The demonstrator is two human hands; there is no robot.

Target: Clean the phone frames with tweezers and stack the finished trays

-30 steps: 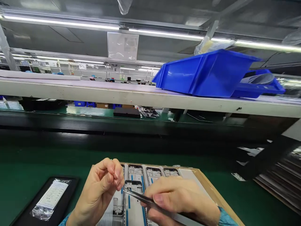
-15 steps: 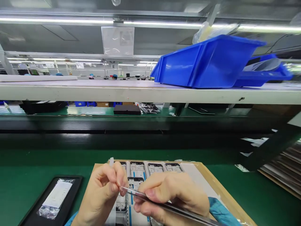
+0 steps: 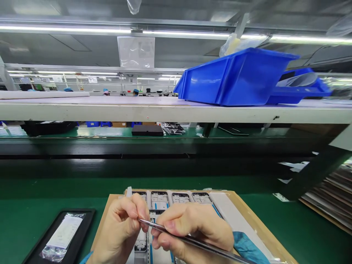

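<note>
My right hand (image 3: 196, 229) is closed around a pair of metal tweezers (image 3: 189, 240), slanting up to the left. The tips reach the fingertips of my left hand (image 3: 123, 223), which is closed in a pinch; whatever small thing it pinches is too small to make out. A pale strip (image 3: 129, 191) shows just above the left fingers. Below both hands, several phone frames (image 3: 160, 200) with blue strips lie in rows in a cardboard tray (image 3: 244, 209), partly hidden by the hands.
A black tray (image 3: 89, 220) with a clear bag holding a white label (image 3: 64, 231) lies to the left on the green bench (image 3: 24, 194). Blue bins (image 3: 233, 79) stand on the white shelf (image 3: 110, 113) above. Stacked sheets (image 3: 330, 201) are at the far right.
The right hand and tweezers have shifted slightly left, with the tips still at the left fingertips. The whole view has tilted a little. Both grips stay the same.
</note>
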